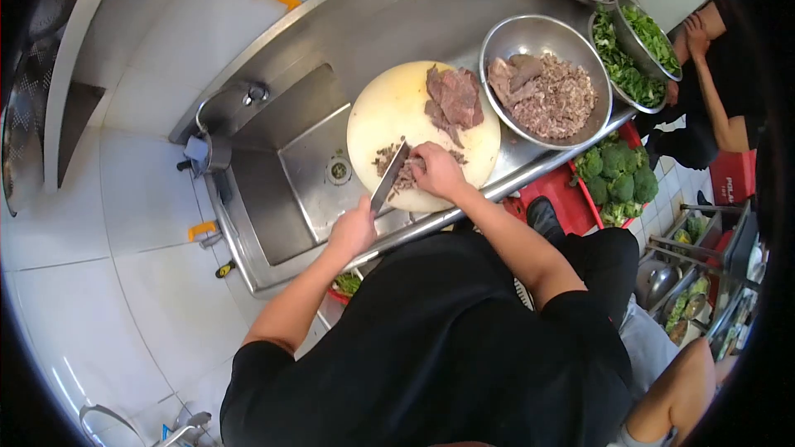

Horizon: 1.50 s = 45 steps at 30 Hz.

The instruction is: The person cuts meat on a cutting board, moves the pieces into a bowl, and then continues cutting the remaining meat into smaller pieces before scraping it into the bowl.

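My left hand (354, 228) is wrapped round the handle of a kitchen knife (389, 177). Its broad blade points up and away, over the lower part of a round, pale cutting board (389, 99). Chopped meat (403, 178) lies on both sides of the blade. Just right of the blade, my right hand (439, 170) presses curled fingers onto the meat, its fingertips partly hidden. Larger slabs of dark cooked meat (455, 99) rest at the upper right of the board. The board lies partly over the sink's right edge.
Right of the board, a steel bowl (603, 120) holds chopped meat and larger pieces. Beyond are bowls of leafy greens (625, 58). Broccoli (617, 170) fills a red crate below the counter. The steel sink (257, 199) lies left. Another person's arm (714, 91) shows at far right.
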### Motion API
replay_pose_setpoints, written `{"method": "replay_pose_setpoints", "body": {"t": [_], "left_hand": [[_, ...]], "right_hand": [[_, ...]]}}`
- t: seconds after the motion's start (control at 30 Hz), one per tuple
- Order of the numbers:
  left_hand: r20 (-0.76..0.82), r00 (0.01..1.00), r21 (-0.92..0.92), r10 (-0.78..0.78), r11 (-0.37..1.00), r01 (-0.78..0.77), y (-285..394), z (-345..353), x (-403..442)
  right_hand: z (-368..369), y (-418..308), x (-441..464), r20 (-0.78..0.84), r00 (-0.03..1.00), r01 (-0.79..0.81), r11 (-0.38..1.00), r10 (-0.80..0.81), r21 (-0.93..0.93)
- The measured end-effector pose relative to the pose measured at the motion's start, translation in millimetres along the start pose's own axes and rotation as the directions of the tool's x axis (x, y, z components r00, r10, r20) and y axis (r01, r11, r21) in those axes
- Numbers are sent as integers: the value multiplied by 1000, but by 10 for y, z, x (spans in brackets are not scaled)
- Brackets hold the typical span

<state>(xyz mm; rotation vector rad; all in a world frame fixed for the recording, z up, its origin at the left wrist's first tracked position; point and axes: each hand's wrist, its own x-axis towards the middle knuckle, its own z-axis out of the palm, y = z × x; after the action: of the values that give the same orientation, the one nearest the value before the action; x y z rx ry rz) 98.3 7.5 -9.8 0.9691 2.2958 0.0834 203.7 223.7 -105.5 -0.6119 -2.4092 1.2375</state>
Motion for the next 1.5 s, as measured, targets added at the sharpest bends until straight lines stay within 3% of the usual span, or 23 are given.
{"method": "replay_pose_setpoints", "body": {"t": [0.13, 0.23, 0.27, 0.4, 0.43, 0.57, 0.67, 0.77, 0.87, 0.97, 1.07, 1.2, 1.3, 1.5], "left_hand": [[-54, 998, 15, 22, 1000, -21, 62, 84, 231], [-69, 997, -11, 25, 1000, -26, 197, 48, 417], [-88, 995, -29, 50, 998, -53, 191, 5, 505], [-106, 989, -50, 104, 993, -110, -35, -31, 594], [-107, 988, -48, 112, 992, -117, -41, -41, 606], [-72, 995, -8, 74, 997, -75, -4, -82, 574], [-57, 997, -1, 61, 998, -61, 47, -87, 550], [-43, 998, -12, 50, 999, -51, 67, -124, 527], [-32, 998, -19, 47, 999, -48, 85, -131, 513], [-32, 998, -15, 53, 998, -53, 118, -131, 481], [-67, 996, -31, 56, 998, -59, 190, -143, 413], [-116, 991, -64, 69, 995, -76, 191, -177, 271], [-109, 992, -81, 61, 994, -70, 247, -259, 94], [-6, 999, -53, 42, 998, -42, 104, -279, -63]], "right_hand": [[-16, -7, 3, 20, 1000, -1, 1000, 1, 2], [-8, -130, -87, 30, 998, 53, 993, -50, -109], [-100, -243, -42, 7, 995, 95, 982, -96, -162], [74, -388, -215, 268, 890, 442, 842, -368, -311], [162, -391, -277, 320, 880, 464, 781, -352, -418], [418, -307, -383, 268, 893, 449, 741, -361, -499], [228, -479, -395, 202, 944, 319, 882, -262, -346], [-95, -502, -58, -14, 997, 69, 943, -78, -324], [-168, 55, 320, 40, 998, -30, 931, 48, -365], [-118, 225, 427, 178, 981, 2, 919, 75, -395], [-134, -13, 292, 236, 968, -40, 983, 82, -178], [-52, -66, 93, 21, 1000, -13, 998, 14, -53], [-31, -12, 78, -10, 994, 105, 989, -107, -108], [7, 57, 100, 41, 994, 103, 992, -100, -77]]}}
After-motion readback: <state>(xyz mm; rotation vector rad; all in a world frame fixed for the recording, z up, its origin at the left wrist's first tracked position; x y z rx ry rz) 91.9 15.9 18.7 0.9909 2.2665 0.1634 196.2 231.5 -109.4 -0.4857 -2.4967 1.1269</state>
